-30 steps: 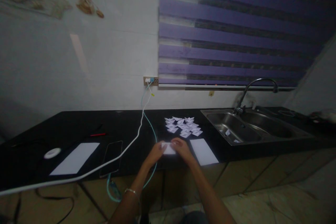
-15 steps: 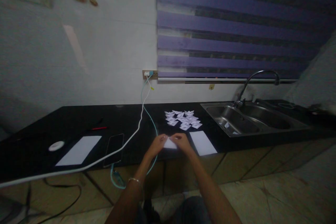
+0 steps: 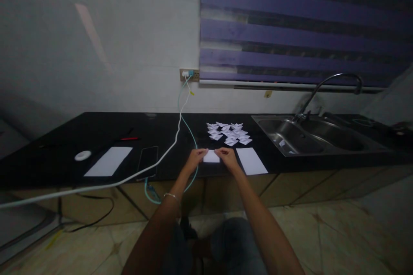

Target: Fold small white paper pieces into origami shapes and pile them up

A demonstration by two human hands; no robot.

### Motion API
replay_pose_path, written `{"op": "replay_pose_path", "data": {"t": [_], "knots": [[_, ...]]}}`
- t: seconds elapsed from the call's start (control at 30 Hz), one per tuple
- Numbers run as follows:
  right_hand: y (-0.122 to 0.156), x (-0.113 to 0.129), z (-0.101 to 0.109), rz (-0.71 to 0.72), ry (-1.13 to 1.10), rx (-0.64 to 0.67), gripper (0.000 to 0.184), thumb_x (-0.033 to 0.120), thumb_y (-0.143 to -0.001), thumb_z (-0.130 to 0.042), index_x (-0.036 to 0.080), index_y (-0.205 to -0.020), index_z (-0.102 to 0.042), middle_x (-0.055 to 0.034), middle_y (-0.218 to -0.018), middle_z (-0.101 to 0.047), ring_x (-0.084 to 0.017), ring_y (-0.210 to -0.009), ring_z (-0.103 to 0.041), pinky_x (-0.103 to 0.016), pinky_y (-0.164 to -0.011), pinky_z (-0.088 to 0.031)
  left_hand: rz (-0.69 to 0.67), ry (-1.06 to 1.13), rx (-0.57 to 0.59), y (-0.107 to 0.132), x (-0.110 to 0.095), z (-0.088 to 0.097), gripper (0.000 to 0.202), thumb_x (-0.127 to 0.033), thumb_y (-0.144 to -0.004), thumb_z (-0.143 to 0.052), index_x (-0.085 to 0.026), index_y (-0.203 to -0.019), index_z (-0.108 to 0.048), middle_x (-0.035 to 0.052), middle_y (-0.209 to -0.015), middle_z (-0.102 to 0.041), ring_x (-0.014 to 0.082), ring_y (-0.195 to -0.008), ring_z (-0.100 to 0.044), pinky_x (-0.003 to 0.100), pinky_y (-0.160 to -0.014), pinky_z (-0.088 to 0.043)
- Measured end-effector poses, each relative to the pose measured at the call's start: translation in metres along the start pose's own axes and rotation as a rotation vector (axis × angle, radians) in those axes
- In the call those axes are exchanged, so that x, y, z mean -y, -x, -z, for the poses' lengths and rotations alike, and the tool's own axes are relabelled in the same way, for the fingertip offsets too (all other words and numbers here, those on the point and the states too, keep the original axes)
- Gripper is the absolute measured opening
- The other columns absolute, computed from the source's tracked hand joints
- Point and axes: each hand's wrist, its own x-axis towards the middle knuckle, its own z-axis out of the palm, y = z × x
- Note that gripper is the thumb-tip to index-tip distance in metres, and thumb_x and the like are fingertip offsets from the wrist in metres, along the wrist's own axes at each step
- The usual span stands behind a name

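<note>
A small white sheet of paper (image 3: 211,157) lies near the counter's front edge between my two hands. My left hand (image 3: 195,157) pinches its upper left corner, and my right hand (image 3: 227,157) pinches the upper right one. Just beyond are several folded white paper boats (image 3: 230,132), grouped close together. To the right of my right hand rests a stack or sheet of white paper (image 3: 252,161); I cannot tell how many layers it has. Another white sheet (image 3: 109,161) lies farther left.
A phone (image 3: 147,162) lies left of my hands, crossed by a white cable (image 3: 164,154). A teal cable (image 3: 190,131) runs beside my left hand. Farther left are a white round object (image 3: 83,155) and a red pen-like item (image 3: 129,139). At right is a steel sink (image 3: 280,150) with a faucet (image 3: 322,84).
The camera view has tilted down and shifted left. The paper between my hands now looks flatter and rectangular, with its top edge level; my hands have spread slightly to its corners.
</note>
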Motion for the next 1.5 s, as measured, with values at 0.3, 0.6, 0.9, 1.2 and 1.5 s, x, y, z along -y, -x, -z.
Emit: {"op": "replay_pose_path", "data": {"t": [0.3, 0.6, 0.9, 1.2, 1.5], "knots": [[0.003, 0.006, -0.001, -0.006, -0.038, 0.006, 0.029, 0.042, -0.068, -0.067, 0.014, -0.073, -0.070, -0.0021, -0.065, -0.064, -0.014, -0.060, -0.053, -0.025, -0.058, -0.039, 0.008, 0.009, -0.018, 0.000, -0.002, -0.002, 0.046, -0.052, -0.074, -0.059, -0.009, -0.082, -0.071, -0.0007, -0.053, -0.054, 0.0089, -0.049, -0.040, 0.021, -0.048, -0.026], [0.003, 0.005, -0.001, 0.033, 0.047, 0.066, 0.025, 0.039, -0.069, -0.067, 0.016, -0.074, -0.070, -0.0014, -0.064, -0.062, -0.012, -0.055, -0.049, -0.023, -0.051, -0.035, -0.010, -0.030, 0.073, -0.002, 0.006, -0.005, 0.040, -0.047, -0.066, -0.069, -0.010, -0.082, -0.071, 0.0026, -0.066, -0.065, 0.0145, -0.062, -0.056, 0.023, -0.058, -0.041], [0.004, 0.005, -0.001, 0.020, -0.019, -0.002, 0.032, 0.047, -0.067, -0.068, 0.015, -0.065, -0.063, 0.0013, -0.059, -0.054, -0.012, -0.056, -0.045, -0.023, -0.052, -0.034, -0.006, -0.123, 0.004, 0.001, -0.004, -0.004, 0.045, -0.052, -0.075, -0.057, -0.009, -0.077, -0.070, 0.0016, -0.060, -0.062, 0.0120, -0.054, -0.051, 0.022, -0.052, -0.036], [0.001, 0.001, -0.001, -0.012, -0.031, -0.114, 0.038, 0.048, -0.066, -0.068, 0.017, -0.053, -0.048, 0.0057, -0.050, -0.040, -0.009, -0.049, -0.035, -0.021, -0.048, -0.025, -0.042, -0.292, 0.060, 0.000, -0.001, -0.012, 0.057, -0.060, -0.084, -0.033, -0.013, -0.059, -0.054, 0.0004, -0.050, -0.052, 0.0113, -0.048, -0.048, 0.022, -0.050, -0.035], [0.003, 0.004, 0.001, -0.041, -0.026, -0.041, 0.037, 0.052, -0.063, -0.069, 0.016, -0.064, -0.059, 0.0019, -0.055, -0.050, -0.012, -0.052, -0.044, -0.022, -0.048, -0.031, -0.001, -0.201, 0.083, 0.000, 0.001, -0.010, 0.057, -0.063, -0.084, -0.032, -0.014, -0.061, -0.051, -0.0017, -0.048, -0.047, 0.0095, -0.045, -0.042, 0.022, -0.047, -0.032]]}}
